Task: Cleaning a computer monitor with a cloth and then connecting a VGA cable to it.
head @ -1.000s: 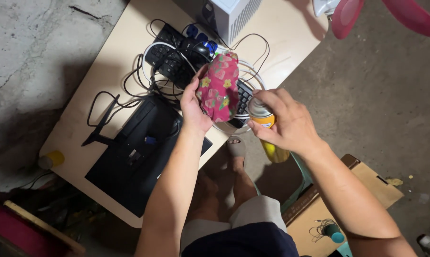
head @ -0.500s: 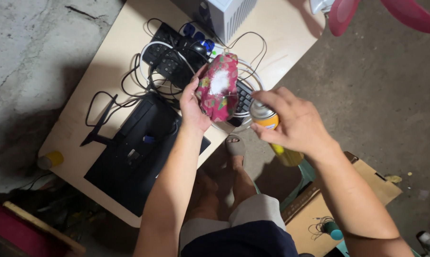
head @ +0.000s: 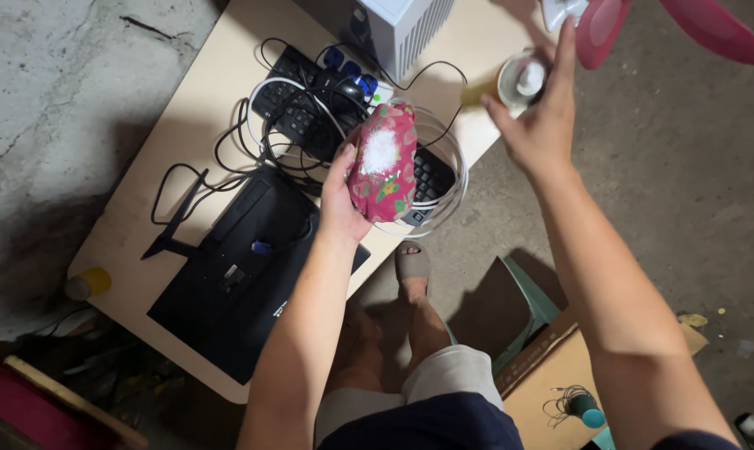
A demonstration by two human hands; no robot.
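— What is held in the left hand (head: 341,202)?

— A pink floral cloth (head: 383,162), topped with a white patch of foam (head: 381,150), is gripped between thumb and fingers above the black keyboard (head: 314,117) and coiled cables (head: 431,179).

— And the right hand (head: 537,125)?

— A spray can (head: 517,82) is clasped there, fingers curled around it, over the table's (head: 143,200) far edge, well apart from the cloth. A black monitor (head: 243,267) is seen lying flat beside the left forearm.
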